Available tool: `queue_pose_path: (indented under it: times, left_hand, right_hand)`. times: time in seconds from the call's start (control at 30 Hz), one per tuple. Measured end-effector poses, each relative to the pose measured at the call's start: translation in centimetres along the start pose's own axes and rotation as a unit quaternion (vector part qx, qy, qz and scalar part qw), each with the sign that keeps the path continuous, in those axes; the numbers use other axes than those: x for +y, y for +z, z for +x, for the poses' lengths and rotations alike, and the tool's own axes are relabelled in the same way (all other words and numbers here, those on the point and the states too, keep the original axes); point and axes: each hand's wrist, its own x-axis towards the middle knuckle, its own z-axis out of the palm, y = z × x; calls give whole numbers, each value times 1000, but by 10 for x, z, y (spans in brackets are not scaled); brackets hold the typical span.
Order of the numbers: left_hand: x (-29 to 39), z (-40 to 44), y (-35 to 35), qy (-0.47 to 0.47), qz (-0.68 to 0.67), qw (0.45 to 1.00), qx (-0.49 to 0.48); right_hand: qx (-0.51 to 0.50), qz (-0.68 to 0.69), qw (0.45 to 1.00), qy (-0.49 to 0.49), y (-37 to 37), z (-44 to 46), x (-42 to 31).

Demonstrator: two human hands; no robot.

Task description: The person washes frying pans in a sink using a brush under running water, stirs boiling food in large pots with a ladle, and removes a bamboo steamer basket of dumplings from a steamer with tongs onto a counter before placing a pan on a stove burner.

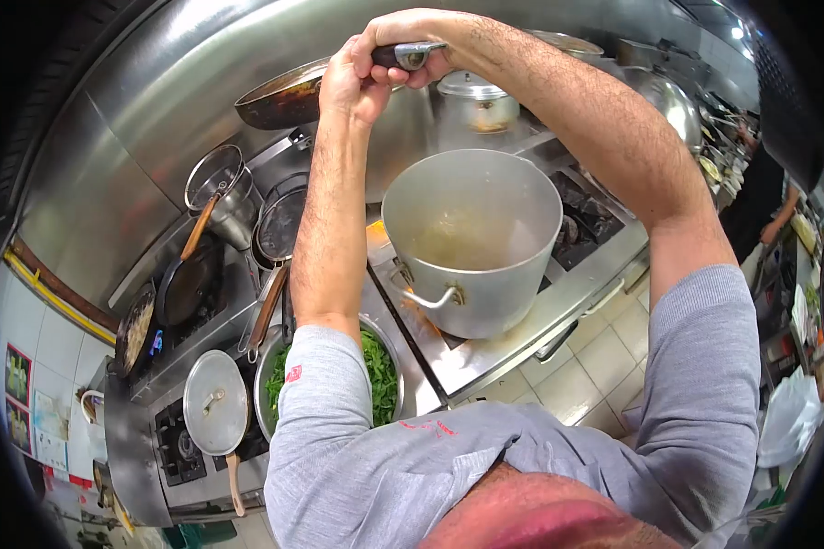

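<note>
My left hand (346,87) and my right hand (412,32) are raised together at the top of the view, with closed fingers overlapping around a dark handle (391,57) with a metal end. A dark, tilted pan (284,99) shows just left of my left hand, in line with the handle; their join is hidden behind my fingers. Below and between my forearms stands a large open metal pot (485,297) on the stove, with cloudy liquid inside and haze above it.
Leafy greens fill a metal bowl (395,352) partly behind my left arm. Several pans sit on the left burners, near a round lid-like pan (216,403). A lidded pot (479,105) stands behind the large one. Another person's arm (782,218) shows at right.
</note>
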Motion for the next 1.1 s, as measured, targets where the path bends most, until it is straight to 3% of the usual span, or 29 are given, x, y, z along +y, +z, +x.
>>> queue_pose_path:
  times: [0.07, 0.13, 0.2, 0.27, 0.33, 1.1]
  left_hand:
    - [1, 25, -28, -33, 19, 999, -37]
    - [3, 35, -31, -64, 34, 994, -77]
    - [-1, 35, -24, -52, 67, 996, 11]
    - [-2, 40, -28, -58, 85, 995, 0]
    - [-7, 41, -23, -30, 63, 996, 53]
    - [-2, 67, -50, -71, 136, 986, 65]
  right_hand:
    - [104, 53, 989, -87, 27, -33, -1]
    - [62, 92, 993, -51, 7, -3, 4]
    - [56, 91, 993, -51, -4, 11, 8]
    - [32, 99, 993, -59, -12, 24, 13]
    - [21, 113, 991, -61, -16, 29, 16]
    - [-35, 235, 967, -92, -29, 63, 28]
